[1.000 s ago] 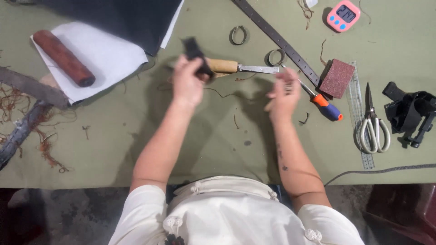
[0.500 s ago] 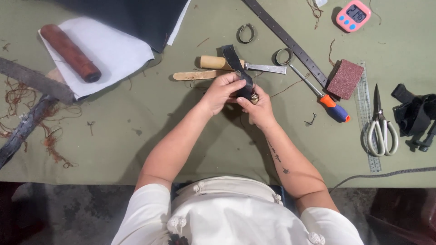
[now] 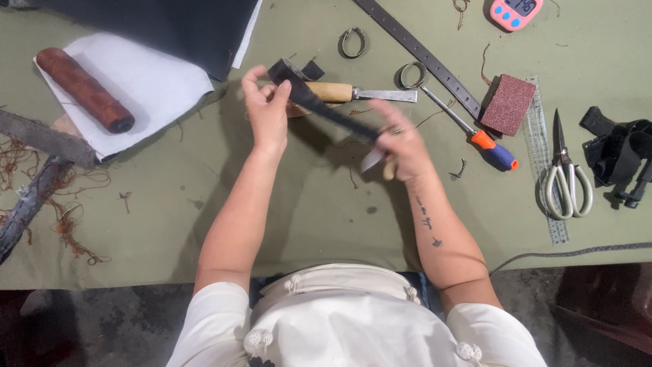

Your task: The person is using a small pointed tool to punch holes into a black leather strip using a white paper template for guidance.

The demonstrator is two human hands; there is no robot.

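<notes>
Hands have drawn apart, stretching a black strap (image 3: 326, 109) taut above the table (image 3: 204, 197). Left hand (image 3: 266, 112) pinches its far end; right hand (image 3: 401, 143) grips the near end, possibly with a blade. Strap looks light, pliable; best held by its ends.

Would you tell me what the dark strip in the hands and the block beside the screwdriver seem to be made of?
The dark strip, stretched between the left hand and the right hand, looks like matte black leather or similar: it is flat and flexible. The block looks like an abrasive sanding block, reddish-brown with a grainy surface.
</notes>
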